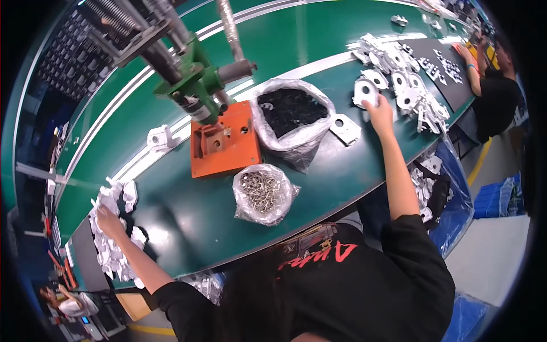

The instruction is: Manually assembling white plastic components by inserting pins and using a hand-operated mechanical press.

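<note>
At the right, my right hand [379, 113] pinches the near edge of a white plastic part with a round hole [364, 91], beside a large pile of similar white parts [407, 94]. Far to the left, my left hand [109, 222] is closed on a white plastic part [108, 198] at the top of another white pile [114, 253]; its fingertips are partly hidden. Between the hands stands an orange fixture block [228, 154] under a green press [194, 80]. One white part [345, 130] lies alone on the green table, nearer my right hand.
A clear bag of black pieces [293, 114] and a smaller bag of screws [263, 194] stand mid-table. One white part [160, 138] lies left of the fixture. A blue-lined bin [456, 211] with white parts is below the right edge. Other people work at far right and lower left.
</note>
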{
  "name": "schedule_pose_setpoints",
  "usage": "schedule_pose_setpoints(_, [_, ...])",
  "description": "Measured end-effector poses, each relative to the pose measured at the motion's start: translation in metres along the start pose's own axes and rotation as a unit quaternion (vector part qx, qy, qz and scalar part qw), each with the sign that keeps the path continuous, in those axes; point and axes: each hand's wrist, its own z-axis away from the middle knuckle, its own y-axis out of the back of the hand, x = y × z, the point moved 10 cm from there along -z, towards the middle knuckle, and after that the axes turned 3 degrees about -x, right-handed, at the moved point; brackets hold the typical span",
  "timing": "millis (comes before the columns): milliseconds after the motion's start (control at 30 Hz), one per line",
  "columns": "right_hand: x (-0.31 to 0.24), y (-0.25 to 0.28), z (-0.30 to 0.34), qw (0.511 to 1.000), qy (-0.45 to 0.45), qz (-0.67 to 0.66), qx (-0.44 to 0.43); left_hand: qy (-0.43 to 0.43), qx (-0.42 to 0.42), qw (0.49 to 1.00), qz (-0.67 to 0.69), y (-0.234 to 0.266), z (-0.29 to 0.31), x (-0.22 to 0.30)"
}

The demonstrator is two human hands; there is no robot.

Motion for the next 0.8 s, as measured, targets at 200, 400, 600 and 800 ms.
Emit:
schedule_pose_setpoints(200, [0.012, 0.007, 0.006, 0.929, -0.092, -0.356, -0.036, 0.037, -0.168, 0.816, 0.552, 0.024, 0.077, 0.113])
schedule_pose_setpoints(400, [-0.185, -0.019, 0.129, 0.854, 0.037, -0.480, -0.198, -0.175, -0.180, 0.800, 0.545, 0.051, 0.217, 0.278])
schedule_pose_setpoints(600, [-0.279, -0.047, 0.210, 0.748, 0.191, -0.515, -0.373, -0.366, -0.280, 0.753, 0.469, 0.072, 0.306, 0.365])
schedule_pose_setpoints(800, [-0.257, -0.058, 0.219, 0.743, 0.054, -0.526, -0.411, -0.339, -0.385, 0.642, 0.570, 0.071, 0.318, 0.372])
